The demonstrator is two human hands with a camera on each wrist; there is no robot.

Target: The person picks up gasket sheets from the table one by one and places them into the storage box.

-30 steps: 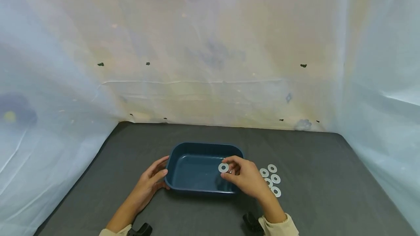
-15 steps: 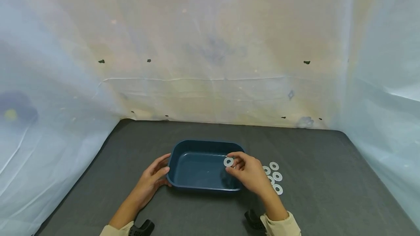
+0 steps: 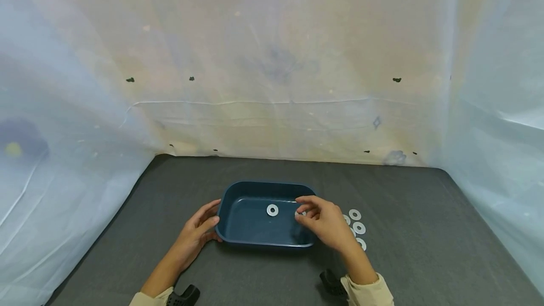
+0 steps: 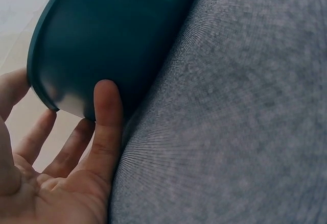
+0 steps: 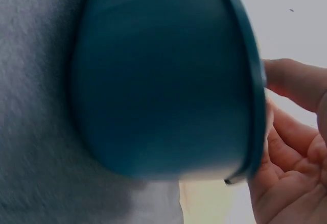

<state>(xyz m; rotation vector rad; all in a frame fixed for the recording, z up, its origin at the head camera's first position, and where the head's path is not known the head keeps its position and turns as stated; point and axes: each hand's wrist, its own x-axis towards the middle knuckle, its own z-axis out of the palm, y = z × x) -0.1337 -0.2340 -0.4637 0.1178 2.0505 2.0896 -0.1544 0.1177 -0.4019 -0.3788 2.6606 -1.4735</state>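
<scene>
A dark blue plastic tray [image 3: 265, 184] stands on the grey cloth. One white washer [image 3: 272, 210] lies on its floor, near the middle. My left hand [image 3: 207, 217] rests against the tray's left end, thumb [image 4: 108, 113] straight along the outer wall [image 4: 102, 40]. Over the tray's right end hovers my right hand [image 3: 308, 211], fingers loosely spread and apart from the washer. In the right wrist view that hand [image 5: 294, 152] shows nothing in its palm beside the tray's wall [image 5: 163, 81]. A small white speck shows between its fingers; I cannot tell what it is.
Several more white washers [image 3: 359, 227] lie on the cloth just right of the tray, partly behind my right wrist. Pale sheeting [image 3: 272, 84] walls the table at the back and both sides. Bare cloth [image 3: 425, 230] stretches to the right and in front.
The washer pinched in my right hand has left the fingers and now lies in the tray, further left. My left hand stayed at the tray's end.
</scene>
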